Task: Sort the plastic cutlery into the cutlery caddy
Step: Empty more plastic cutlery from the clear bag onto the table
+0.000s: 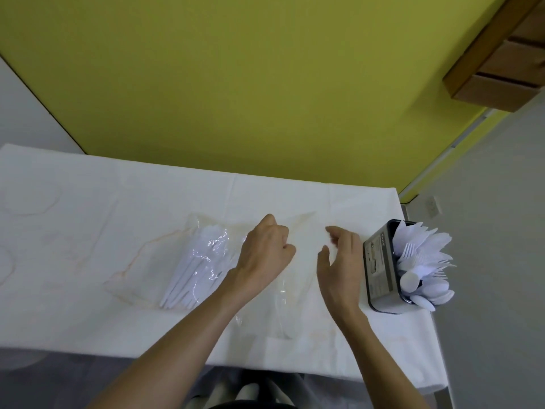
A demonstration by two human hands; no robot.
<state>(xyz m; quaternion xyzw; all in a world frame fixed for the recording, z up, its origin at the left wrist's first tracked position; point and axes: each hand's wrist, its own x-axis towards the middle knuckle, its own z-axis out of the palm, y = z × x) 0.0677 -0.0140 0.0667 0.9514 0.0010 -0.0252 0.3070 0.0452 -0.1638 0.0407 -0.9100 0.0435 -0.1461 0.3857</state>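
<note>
Loosely curled, the left hand [267,249] makes a closed grip with knuckles up, seemingly pinching clear plastic film [283,287] spread on the table [88,219], though the pinch itself is hidden. Just beside it, the right hand [342,261] hovers with a wide grip, fingers and thumb apart, holding nothing. Left of both hands, a clear bag of white plastic knives [194,267] lies near the table's middle. At the right edge stands the dark cutlery caddy [380,267], filled with white forks [413,252] and spoons [427,290].
</note>
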